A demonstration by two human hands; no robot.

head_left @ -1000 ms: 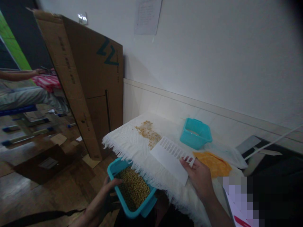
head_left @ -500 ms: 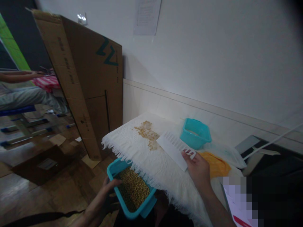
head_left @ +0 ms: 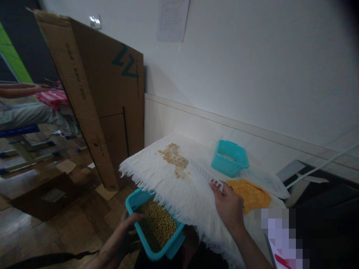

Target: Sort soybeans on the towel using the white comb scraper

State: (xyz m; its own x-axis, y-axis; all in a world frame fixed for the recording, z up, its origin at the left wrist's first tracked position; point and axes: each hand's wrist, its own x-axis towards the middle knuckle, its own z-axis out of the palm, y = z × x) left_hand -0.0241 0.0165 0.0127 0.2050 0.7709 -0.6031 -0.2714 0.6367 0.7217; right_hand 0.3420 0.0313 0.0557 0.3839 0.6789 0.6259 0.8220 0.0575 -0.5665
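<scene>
A: Largest first. White fringed cloth [head_left: 146, 164]?
B: Its front edge hangs over part of the near tub [head_left: 166, 247]. Risk, in my judgement: snagging. If the tub drags the fringe, whatever lies loose on top could slide.

A: The near tub itself?
B: Teal, below the cloth's edge, holding many beans [head_left: 158, 218]. Left hand [head_left: 125, 233] is curled around its side, thumb over the rim; the other fingers are in shadow. Whatever supports it beneath, I cannot make out. If that one-sided grip carries all the weight, tipping is plausible.

A: Far tub [head_left: 223, 164]?
B: Upright on the cloth, beyond the right hand [head_left: 230, 207] and near the orange cloth [head_left: 249, 196]. Contents unclear. A wide sweep might knock it.

A: Slotted white plate [head_left: 204, 178]?
B: Right hand pinches its slotted end, thumb against bent fingers. Plate tilted, blurred; contact with the cloth uncertain. A loose pinch could let it twist.

A: Scattered beans [head_left: 169, 157]?
B: On the cloth, just beyond the plate's far end. Round, so probable rollers: a hard push could send them past the edge, missing the tub.

A: Smallest?
B: Pale grains [head_left: 183, 162] among them, too fine to identify. The textured weave may trap some.
</scene>
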